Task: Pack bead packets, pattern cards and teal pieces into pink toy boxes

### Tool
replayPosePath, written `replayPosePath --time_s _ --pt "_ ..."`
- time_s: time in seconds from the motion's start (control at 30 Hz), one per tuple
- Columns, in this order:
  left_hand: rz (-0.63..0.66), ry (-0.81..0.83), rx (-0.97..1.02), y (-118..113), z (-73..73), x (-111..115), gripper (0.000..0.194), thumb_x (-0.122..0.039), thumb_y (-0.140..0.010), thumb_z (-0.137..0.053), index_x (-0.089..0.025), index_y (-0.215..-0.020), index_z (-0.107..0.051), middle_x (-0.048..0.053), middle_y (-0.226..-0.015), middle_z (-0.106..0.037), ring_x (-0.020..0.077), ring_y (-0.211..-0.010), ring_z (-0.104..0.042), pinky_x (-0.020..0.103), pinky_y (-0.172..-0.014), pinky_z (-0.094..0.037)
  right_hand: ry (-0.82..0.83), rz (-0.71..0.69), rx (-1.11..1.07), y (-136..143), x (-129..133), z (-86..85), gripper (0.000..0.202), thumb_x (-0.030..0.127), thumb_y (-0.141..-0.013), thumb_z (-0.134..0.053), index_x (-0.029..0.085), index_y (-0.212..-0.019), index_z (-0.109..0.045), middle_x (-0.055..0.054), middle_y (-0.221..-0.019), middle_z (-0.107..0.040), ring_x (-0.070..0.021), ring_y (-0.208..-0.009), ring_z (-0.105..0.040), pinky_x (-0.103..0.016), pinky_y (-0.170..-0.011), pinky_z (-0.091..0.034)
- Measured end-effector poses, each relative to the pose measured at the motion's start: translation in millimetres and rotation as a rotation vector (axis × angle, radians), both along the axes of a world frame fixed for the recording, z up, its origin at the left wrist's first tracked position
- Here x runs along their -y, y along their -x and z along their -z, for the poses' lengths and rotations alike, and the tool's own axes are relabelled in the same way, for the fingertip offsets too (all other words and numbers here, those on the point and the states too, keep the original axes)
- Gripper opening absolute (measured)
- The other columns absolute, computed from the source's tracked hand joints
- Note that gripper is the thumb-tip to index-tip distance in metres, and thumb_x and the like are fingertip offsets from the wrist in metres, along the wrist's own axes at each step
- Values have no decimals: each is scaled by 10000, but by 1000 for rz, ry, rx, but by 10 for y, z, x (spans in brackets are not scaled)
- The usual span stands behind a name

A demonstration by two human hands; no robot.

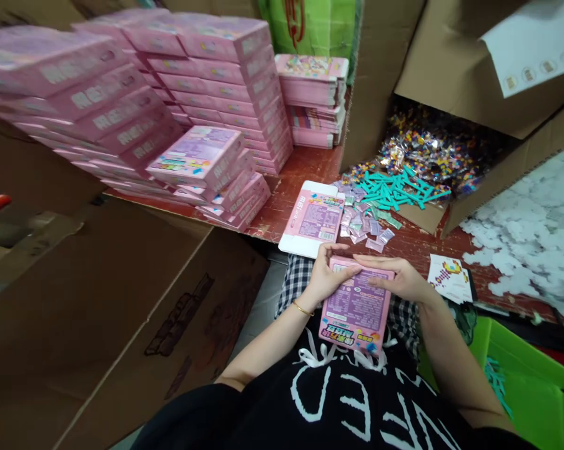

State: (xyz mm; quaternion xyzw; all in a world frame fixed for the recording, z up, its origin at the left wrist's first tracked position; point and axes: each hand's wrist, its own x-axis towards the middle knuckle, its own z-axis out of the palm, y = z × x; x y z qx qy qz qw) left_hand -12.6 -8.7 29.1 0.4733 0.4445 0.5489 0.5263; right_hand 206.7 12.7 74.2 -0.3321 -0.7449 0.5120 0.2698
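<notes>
Both hands close on one pink-and-purple box [354, 312], just off the near edge of the table [316, 162], above the person's lap. The left hand [327, 276] grips its far end, thumb laid on the printed face; the right hand [403, 278] holds the same end from the other corner — thumb on the face too, fingers along the end.

A flat carton [312, 219] juts over the table's near edge, and beside it lie small sachets [368, 224] and a heap of turquoise sticks [398, 189]. Stacks of pink boxes [220, 81] fill the table's left end. Toward the right end, a printed card [450, 278] lies by the near edge — next to white pieces [529, 231] — while a green bin [539, 387] stands below that edge.
</notes>
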Motion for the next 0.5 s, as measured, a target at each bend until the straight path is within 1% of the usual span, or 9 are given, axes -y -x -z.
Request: replayPosePath --time_s 0.03,0.1,0.17,0.23,0.3,0.37,0.43,0.47,0.5 --pt "41 62 71 46 3 7 587 -407 -628 -836 -201 -1070 -509 78 -1093 -641 197 -954 -636 377 -891 -495 3 102 -30 -43 -27 27 407 351 -788 -739 233 -1175 -693 -91 -1280 -634 -288 -1216 -586 -497 -1087 -426" --pt "168 221 213 151 7 58 594 -461 -647 -811 -202 -1092 -516 64 -993 -677 190 -846 -668 348 -772 -538 -5 398 -163 -86 -139 98 405 346 -755 -768 225 -1138 -713 -101 -1220 -672 -300 -1151 -630 -507 -1049 -464" --pt "297 327 315 236 -8 147 609 -496 -642 -804 -200 -1106 -543 78 -949 -700 209 -799 -688 336 -681 -559 -23 683 -351 -7 -315 164 430 348 -734 -783 212 -1136 -712 -104 -1182 -693 -298 -1099 -658 -510 -1011 -495" --pt "338 326 367 296 -68 226 600 -513 -653 -791 -197 -1114 -573 109 -976 -712 235 -809 -701 341 -648 -573 -22 791 -466 216 -510 187 458 369 -743 -772 189 -1157 -695 -118 -1184 -691 -293 -1081 -667 -509 -986 -510" --pt "246 268 355 392 -192 225 566 -512 -682 -769 -184 -1110 -599 124 -975 -721 240 -793 -705 340 -629 -581 -39 708 -470 525 -692 156 470 418 -808 -701 179 -1211 -656 -134 -1245 -656 -279 -1129 -642 -495 -991 -503" --pt "46 210 309 609 -389 98 516 -509 -704 -747 -163 -1067 -625 126 -932 -728 236 -743 -701 329 -577 -580 -105 558 -449 826 -857 101 496 484 -913 -535 206 -1323 -558 -134 -1375 -560 -249 -1227 -578 -472 -1009 -489" --pt "-180 137 282 986 -649 -153 508 -507 -685 -755 -152 -1027 -633 117 -884 -727 238 -706 -698 311 -512 -570 -177 433 -417 1050 -1009 76 524 520 -953 -422 247 -1399 -454 -126 -1457 -473 -220 -1265 -546 -441 -998 -497" --pt "-283 88 291 1221 -794 -310 517 -517 -680 -750 -150 -1021 -625 108 -846 -721 245 -703 -704 301 -491 -567 -196 394 -383 1124 -1080 90 529 531 -942 -440 254 -1392 -453 -128 -1449 -481 -215 -1243 -563 -426 -978 -510" --pt "-308 47 288 1472 -940 -475 528 -498 -696 -741 -156 -1074 -603 98 -863 -716 256 -752 -715 308 -523 -585 -205 366 -335 1176 -1144 126 520 534 -912 -498 247 -1346 -500 -131 -1410 -521 -216 -1207 -588 -412 -953 -524"
